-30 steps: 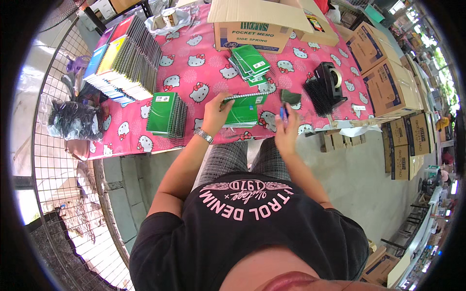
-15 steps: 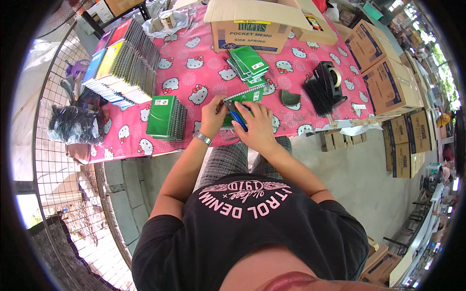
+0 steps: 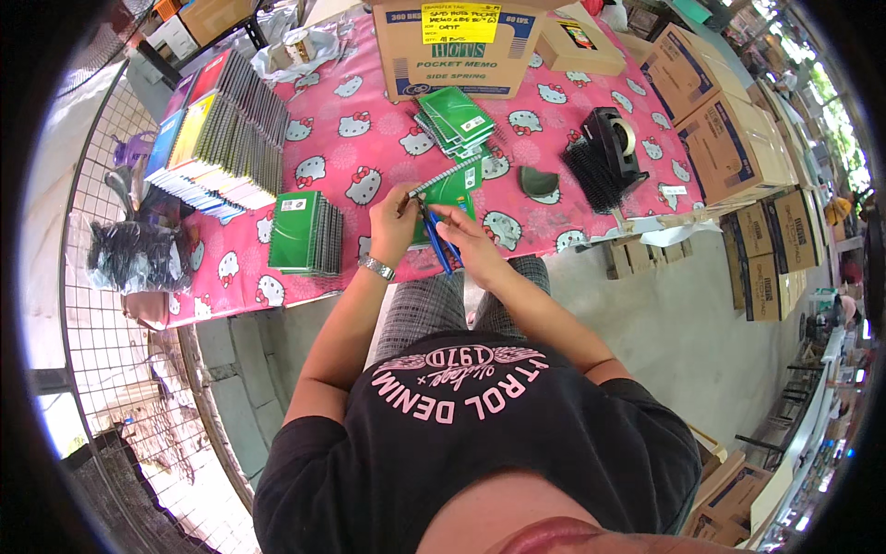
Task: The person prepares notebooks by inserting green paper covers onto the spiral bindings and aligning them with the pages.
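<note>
A green spiral-bound pocket notebook lies at the table's near edge, its wire coil along the upper left side. My left hand is closed in a pinch at the lower end of that coil. In my right hand are blue-handled pliers, handles spread, with the dark jaws beside my left fingertips at the coil end. My fingers hide part of the jaws. Just beyond lies a loose pile of green notebooks. Left of my hands stands a neat stack of green notebooks.
Tall stacks of coloured spiral notebooks stand at the left. At the back is a cardboard box. A tape dispenser, a bundle of black coils and a dark green piece lie right. More cartons are beyond the table.
The pliers' handles have spread apart, and my right hand has opened around them, shifting slightly down. My left hand keeps its pinch on the coil. The whole view has shifted a little.
</note>
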Tool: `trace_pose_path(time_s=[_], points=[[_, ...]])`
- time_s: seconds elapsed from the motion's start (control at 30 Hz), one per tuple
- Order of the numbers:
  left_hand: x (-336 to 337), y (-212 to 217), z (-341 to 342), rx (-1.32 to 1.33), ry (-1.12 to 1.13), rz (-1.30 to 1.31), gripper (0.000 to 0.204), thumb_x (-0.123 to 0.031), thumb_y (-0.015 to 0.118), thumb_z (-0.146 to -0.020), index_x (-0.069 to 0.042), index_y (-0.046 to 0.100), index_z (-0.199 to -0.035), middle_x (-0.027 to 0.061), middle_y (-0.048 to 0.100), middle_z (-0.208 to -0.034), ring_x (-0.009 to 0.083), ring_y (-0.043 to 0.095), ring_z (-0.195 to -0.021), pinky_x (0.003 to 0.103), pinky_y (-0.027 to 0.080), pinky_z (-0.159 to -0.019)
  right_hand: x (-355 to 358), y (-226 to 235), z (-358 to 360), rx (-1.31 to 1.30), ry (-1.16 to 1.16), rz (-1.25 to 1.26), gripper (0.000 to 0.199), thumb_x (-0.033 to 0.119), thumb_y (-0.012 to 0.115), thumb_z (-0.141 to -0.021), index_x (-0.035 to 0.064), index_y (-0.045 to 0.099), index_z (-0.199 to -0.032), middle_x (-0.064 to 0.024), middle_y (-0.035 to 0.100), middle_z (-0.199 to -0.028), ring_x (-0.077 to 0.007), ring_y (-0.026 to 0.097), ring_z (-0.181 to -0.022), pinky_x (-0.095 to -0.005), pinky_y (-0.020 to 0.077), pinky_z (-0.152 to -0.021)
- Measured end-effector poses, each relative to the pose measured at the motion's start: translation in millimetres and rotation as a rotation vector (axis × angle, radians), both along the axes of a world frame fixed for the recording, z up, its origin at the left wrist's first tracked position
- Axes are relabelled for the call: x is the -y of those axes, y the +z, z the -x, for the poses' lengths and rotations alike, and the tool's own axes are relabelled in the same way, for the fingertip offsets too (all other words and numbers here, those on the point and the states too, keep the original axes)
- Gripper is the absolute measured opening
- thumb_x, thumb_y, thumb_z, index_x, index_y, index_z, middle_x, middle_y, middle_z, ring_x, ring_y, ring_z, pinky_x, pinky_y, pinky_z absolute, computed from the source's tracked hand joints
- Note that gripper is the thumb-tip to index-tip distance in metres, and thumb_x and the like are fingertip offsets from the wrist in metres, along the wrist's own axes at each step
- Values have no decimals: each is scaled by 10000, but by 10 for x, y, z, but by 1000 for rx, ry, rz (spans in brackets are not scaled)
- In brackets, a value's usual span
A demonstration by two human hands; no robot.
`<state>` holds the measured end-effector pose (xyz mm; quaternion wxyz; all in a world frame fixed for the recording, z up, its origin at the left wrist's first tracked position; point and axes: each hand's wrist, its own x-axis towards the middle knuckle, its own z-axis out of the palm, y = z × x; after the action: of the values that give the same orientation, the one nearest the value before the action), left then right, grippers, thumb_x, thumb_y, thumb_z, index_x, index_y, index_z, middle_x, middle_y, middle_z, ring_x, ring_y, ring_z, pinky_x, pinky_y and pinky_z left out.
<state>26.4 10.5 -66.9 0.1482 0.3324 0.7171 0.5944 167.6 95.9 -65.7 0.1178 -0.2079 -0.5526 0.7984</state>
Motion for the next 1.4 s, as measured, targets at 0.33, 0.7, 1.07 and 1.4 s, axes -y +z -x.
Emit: trace_pose_path(time_s=[0.33,0.7,1.07,1.4], points=[[-1345,90,463,874,146,-455,206,-46,631,-864,35,550,-1035,143,633,-923,265,663,-721,364,597,-601,-821,-588,-677,397,-356,-1240,452,260,724,-781,79,597,-1176,-181,588,-1088,-372,572,-1013,-449,458,-898],[-1597,-457,901,-44,138,511,602,-601,613,-774,-12,728,-817,244,682,-787,404,667,-806,468,511,-733,-2407,-305,964,287,-341,-757,471,407,627,-868,-17,648,-1072,-234,675,-1040,-323,670,-950,-408,518,-791],[-1980,-759,1310,789,122,129,285,-253,567,-927,-29,615,-1096,144,677,-1009,271,682,-832,435,562,-701,-2186,-88,1483,492,10,34,409,365,645,-799,63,641,-1075,-110,692,-1031,-213,664,-826,-317,521,-715],[-1854,-139,890,1112,-50,250,187,-231,614,-829,-118,621,-978,98,671,-973,303,608,-840,469,486,-745,-2156,-318,964,308,49,321,367,296,655,-820,60,639,-1100,-95,707,-1006,-218,686,-850,-361,556,-781]])
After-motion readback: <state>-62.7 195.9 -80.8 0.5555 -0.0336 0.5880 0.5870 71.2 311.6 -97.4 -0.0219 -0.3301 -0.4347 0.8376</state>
